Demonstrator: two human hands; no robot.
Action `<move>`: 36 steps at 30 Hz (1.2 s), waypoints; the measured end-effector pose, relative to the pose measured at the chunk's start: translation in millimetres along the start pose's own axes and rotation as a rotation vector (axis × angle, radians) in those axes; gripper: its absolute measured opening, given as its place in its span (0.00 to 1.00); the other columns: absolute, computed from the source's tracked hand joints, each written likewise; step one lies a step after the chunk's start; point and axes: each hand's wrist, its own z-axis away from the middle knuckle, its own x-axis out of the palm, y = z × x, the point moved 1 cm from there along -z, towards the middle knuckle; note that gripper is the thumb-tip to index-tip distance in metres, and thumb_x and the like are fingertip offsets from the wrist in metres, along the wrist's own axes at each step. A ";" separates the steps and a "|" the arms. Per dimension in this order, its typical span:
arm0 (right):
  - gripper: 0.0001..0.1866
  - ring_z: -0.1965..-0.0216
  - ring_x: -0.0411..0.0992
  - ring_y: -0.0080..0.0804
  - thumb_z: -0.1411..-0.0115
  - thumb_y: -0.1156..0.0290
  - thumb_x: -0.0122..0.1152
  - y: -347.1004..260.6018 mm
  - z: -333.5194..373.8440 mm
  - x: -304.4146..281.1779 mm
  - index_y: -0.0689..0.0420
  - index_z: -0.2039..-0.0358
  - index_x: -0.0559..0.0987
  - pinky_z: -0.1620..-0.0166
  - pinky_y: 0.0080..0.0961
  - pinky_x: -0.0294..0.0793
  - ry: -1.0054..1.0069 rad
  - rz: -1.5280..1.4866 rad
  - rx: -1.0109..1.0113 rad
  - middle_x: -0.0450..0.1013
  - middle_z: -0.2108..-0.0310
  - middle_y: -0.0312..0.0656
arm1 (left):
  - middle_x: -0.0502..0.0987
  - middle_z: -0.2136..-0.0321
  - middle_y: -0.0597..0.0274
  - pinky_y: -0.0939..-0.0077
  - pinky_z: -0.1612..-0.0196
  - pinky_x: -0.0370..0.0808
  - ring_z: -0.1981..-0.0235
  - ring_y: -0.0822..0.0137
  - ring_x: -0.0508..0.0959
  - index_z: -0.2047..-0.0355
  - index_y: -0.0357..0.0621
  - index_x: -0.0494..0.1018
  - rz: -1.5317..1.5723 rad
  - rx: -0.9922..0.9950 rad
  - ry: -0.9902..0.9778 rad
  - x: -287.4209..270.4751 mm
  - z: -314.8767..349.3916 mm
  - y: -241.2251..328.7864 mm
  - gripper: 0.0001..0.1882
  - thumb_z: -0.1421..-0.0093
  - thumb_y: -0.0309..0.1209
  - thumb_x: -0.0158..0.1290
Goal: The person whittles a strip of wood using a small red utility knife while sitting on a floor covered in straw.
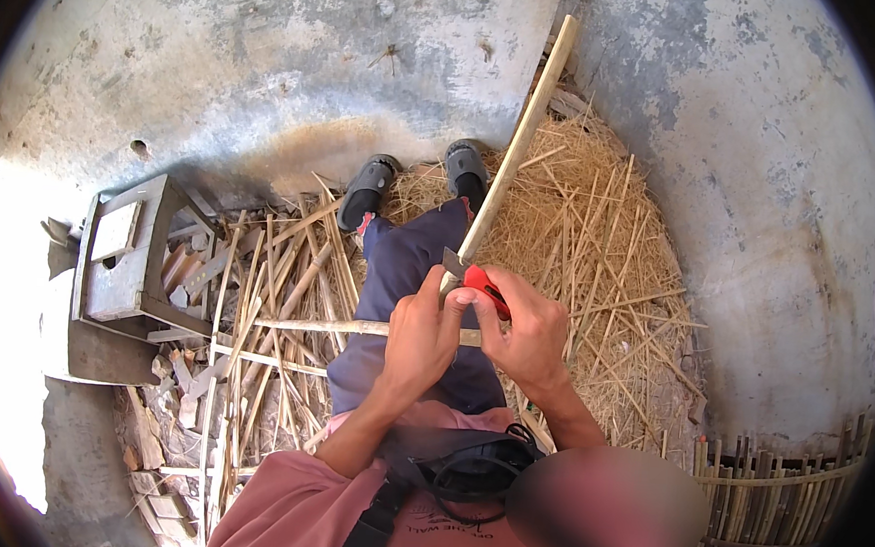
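Note:
A long pale bamboo strip [521,148] slants up and away from my hands, past my shoes. My left hand [419,341] is closed around its near end. In my right hand [526,331] is a red-handled knife [479,279], its short grey blade lying against the bamboo just beyond my left fingers. The two thumbs meet or nearly meet at the knife. Beneath my hands, a thinner bamboo stick [354,328] lies across my thighs; my hands cover part of it.
Shavings [552,195] and loose bamboo strips [599,253] are heaped to the right. More bamboo sticks [288,264] litter the left floor beside a worn wooden stool-like box [134,245]. Concrete walls [271,53] stand ahead and right. A bamboo-slat basket or fence [779,505] is at lower right.

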 end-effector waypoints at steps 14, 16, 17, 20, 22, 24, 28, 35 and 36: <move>0.14 0.70 0.84 0.45 0.33 0.64 0.69 15.3 -13.2 -9.3 0.59 0.52 0.84 0.68 0.36 0.81 -0.135 -0.177 0.050 0.83 0.65 0.46 | 0.77 0.80 0.44 0.48 0.71 0.72 0.75 0.37 0.82 0.52 0.36 0.67 0.080 0.018 -0.073 -0.9 -5.4 9.4 0.26 0.23 0.51 0.53; 0.14 0.70 0.84 0.45 0.33 0.64 0.69 15.3 -12.8 -8.1 0.59 0.52 0.84 0.68 0.36 0.81 -0.117 -0.158 0.028 0.83 0.65 0.46 | 0.77 0.79 0.44 0.49 0.71 0.72 0.75 0.37 0.82 0.52 0.35 0.66 0.081 0.054 -0.048 2.1 -5.3 5.9 0.26 0.23 0.51 0.52; 0.14 0.70 0.84 0.45 0.33 0.64 0.69 15.1 -12.1 -7.0 0.59 0.51 0.84 0.68 0.36 0.81 -0.104 -0.139 0.021 0.84 0.65 0.46 | 0.77 0.79 0.44 0.49 0.72 0.72 0.75 0.37 0.81 0.52 0.35 0.66 0.078 0.066 -0.041 3.5 -5.5 3.2 0.26 0.23 0.51 0.52; 0.15 0.70 0.84 0.44 0.33 0.63 0.69 10.5 -11.1 -4.5 0.58 0.51 0.84 0.69 0.37 0.81 -0.071 -0.100 0.019 0.84 0.66 0.45 | 0.77 0.79 0.44 0.50 0.72 0.73 0.74 0.37 0.82 0.52 0.35 0.66 0.086 0.048 -0.039 4.9 -4.6 1.1 0.26 0.23 0.51 0.52; 0.15 0.70 0.84 0.44 0.33 0.62 0.69 7.2 -9.4 -2.0 0.58 0.52 0.84 0.69 0.37 0.80 -0.052 -0.079 0.030 0.83 0.66 0.44 | 0.76 0.80 0.45 0.50 0.72 0.73 0.74 0.37 0.82 0.52 0.36 0.67 0.083 0.031 -0.038 5.6 -3.8 -0.9 0.25 0.23 0.50 0.52; 0.16 0.70 0.84 0.44 0.33 0.61 0.69 2.7 -8.6 -1.9 0.58 0.52 0.85 0.70 0.37 0.80 -0.035 -0.050 0.044 0.83 0.66 0.44 | 0.76 0.80 0.45 0.50 0.72 0.73 0.74 0.37 0.82 0.52 0.36 0.67 0.071 0.031 -0.033 5.7 -3.1 -0.6 0.24 0.23 0.49 0.52; 0.17 0.71 0.84 0.43 0.32 0.58 0.70 -0.3 -8.2 1.2 0.58 0.52 0.85 0.70 0.37 0.80 0.011 -0.022 0.027 0.83 0.67 0.44 | 0.76 0.80 0.45 0.50 0.72 0.73 0.75 0.37 0.82 0.51 0.37 0.68 0.067 0.028 0.025 8.8 -1.6 -0.7 0.20 0.23 0.45 0.52; 0.16 0.72 0.84 0.44 0.32 0.60 0.70 0.4 -5.5 3.2 0.59 0.52 0.84 0.72 0.36 0.80 0.033 0.009 0.027 0.83 0.67 0.45 | 0.76 0.79 0.44 0.52 0.72 0.73 0.75 0.38 0.82 0.51 0.37 0.69 0.078 0.032 0.011 8.0 -2.8 4.5 0.13 0.23 0.36 0.51; 0.16 0.72 0.84 0.44 0.32 0.60 0.71 0.1 -5.5 3.7 0.59 0.52 0.84 0.72 0.36 0.80 0.032 0.012 0.033 0.83 0.67 0.45 | 0.76 0.79 0.44 0.52 0.72 0.73 0.75 0.38 0.82 0.52 0.37 0.70 0.082 0.027 0.008 7.4 -3.3 6.6 0.12 0.23 0.35 0.51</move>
